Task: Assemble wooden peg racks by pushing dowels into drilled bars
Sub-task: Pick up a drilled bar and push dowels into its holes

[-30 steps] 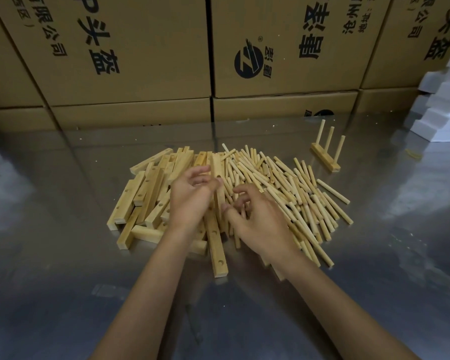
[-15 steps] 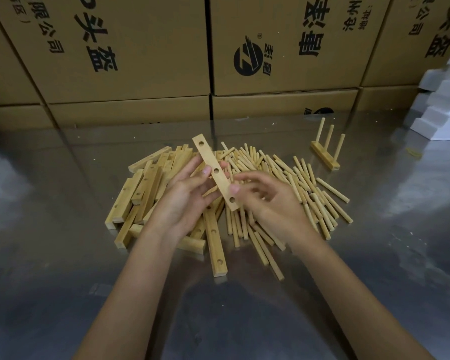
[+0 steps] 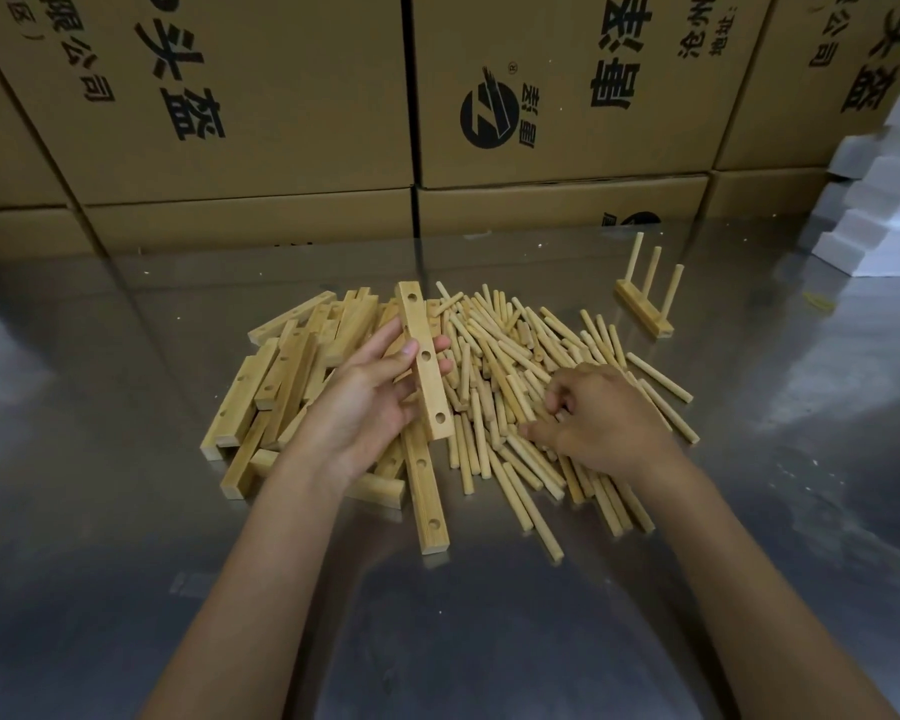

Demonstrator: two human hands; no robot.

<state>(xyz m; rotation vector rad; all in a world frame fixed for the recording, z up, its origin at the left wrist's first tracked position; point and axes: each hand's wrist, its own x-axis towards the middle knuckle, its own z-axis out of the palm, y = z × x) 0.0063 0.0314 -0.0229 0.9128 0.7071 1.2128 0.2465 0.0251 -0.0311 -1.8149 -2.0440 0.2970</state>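
Note:
My left hand holds a drilled wooden bar with three holes facing me, lifted above the heap. Under it lies a pile of drilled bars, and one more bar points toward me. To the right spreads a pile of dowels. My right hand rests palm down on the dowels with curled fingers reaching among them; whether it grips one is hidden. A finished rack with three upright dowels stands at the back right.
The work surface is a shiny metal table. Cardboard boxes with printed characters form a wall along the back. White foam blocks are stacked at the right edge.
My left hand picked a drilled bar out of the pile and now holds it alone. My right hand let go of the bar and moved right, down onto the dowels.

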